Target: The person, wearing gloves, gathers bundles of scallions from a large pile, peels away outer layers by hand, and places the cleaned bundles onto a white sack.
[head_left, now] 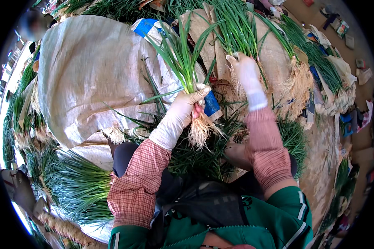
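My left hand [191,101], in a white glove, is closed around a bunch of green garlic [185,62] near its base. The leaves point up and away, with pinkish bulbs and pale stringy roots [202,130] hanging below the fist. Farther right, my gloved right hand [243,68] reaches to a heap of green garlic [239,31] lying on tan sacking. Its fingers are curled in at the stalks, just above the roots; the fingertips are partly hidden. Checked sleeve covers are on both forearms.
A large pale sheet [95,79] covers a mound at the left. Beside my left arm lies a thick bundle of greens [81,186]. Loose leaves [195,159] are scattered between my knees. More rooted bundles [301,81] line the right, and a person's hand [275,11] shows at the top.
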The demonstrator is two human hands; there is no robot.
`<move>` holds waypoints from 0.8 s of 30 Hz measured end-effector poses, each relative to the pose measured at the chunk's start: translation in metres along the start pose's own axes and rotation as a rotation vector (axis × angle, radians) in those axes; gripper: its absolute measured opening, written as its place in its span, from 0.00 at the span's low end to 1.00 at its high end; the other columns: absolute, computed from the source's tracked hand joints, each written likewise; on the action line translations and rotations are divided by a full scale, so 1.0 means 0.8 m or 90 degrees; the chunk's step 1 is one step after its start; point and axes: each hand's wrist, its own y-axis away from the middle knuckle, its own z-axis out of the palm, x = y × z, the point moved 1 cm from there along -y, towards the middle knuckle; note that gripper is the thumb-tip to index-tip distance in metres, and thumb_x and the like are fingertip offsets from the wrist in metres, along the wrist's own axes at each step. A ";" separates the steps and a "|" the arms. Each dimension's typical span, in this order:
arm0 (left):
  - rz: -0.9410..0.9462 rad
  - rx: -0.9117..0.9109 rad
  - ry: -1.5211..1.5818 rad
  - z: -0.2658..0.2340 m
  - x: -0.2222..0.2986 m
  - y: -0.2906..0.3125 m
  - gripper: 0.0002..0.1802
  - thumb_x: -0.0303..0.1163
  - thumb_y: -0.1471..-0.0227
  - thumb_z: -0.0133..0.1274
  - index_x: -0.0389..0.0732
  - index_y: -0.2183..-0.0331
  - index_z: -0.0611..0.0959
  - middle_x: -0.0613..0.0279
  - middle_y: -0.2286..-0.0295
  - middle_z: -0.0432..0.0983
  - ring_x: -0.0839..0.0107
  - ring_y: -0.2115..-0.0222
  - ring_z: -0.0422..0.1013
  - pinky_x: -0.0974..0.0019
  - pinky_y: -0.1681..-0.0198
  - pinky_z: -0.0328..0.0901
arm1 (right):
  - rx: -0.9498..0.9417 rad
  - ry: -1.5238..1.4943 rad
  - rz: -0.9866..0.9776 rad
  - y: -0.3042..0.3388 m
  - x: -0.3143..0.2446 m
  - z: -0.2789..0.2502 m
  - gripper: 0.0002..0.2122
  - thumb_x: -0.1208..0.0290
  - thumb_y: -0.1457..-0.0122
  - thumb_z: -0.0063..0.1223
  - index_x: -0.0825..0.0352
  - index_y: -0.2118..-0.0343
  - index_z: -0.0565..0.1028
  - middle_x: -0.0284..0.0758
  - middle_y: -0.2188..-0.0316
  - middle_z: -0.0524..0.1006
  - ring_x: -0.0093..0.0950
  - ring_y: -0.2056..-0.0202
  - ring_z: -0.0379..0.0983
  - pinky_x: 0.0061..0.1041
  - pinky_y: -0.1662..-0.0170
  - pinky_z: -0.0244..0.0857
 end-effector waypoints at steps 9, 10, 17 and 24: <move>-0.033 -0.036 0.044 0.019 0.014 0.009 0.19 0.33 0.45 0.53 0.37 0.52 0.76 0.66 0.78 0.72 0.81 0.85 0.64 0.80 0.90 0.54 | -0.043 -0.273 -0.226 0.059 0.020 -0.031 0.16 0.60 0.43 0.55 0.69 0.62 0.78 0.39 0.73 0.78 0.26 0.72 0.73 0.23 0.66 0.67; -0.021 -0.016 0.035 0.020 0.013 0.013 0.18 0.33 0.45 0.53 0.37 0.53 0.77 0.66 0.79 0.72 0.81 0.86 0.63 0.80 0.90 0.54 | -0.190 -0.368 -0.033 0.079 -0.003 -0.041 0.14 0.63 0.43 0.56 0.70 0.63 0.77 0.33 0.75 0.76 0.21 0.74 0.70 0.21 0.68 0.67; -0.027 0.053 0.002 0.003 0.003 0.029 0.12 0.34 0.46 0.54 0.33 0.70 0.81 0.62 0.84 0.73 0.78 0.91 0.63 0.77 0.90 0.57 | -0.386 -0.514 0.112 0.159 -0.057 -0.015 0.11 0.64 0.43 0.57 0.70 0.69 0.76 0.30 0.80 0.73 0.18 0.79 0.67 0.22 0.74 0.64; 0.096 0.215 -0.062 0.004 -0.030 0.040 0.05 0.26 0.51 0.55 0.34 0.74 0.80 0.60 0.83 0.75 0.76 0.88 0.66 0.72 0.87 0.59 | -0.088 -0.229 -0.044 0.120 -0.109 0.031 0.13 0.63 0.47 0.57 0.67 0.64 0.73 0.40 0.72 0.78 0.40 0.70 0.76 0.35 0.66 0.68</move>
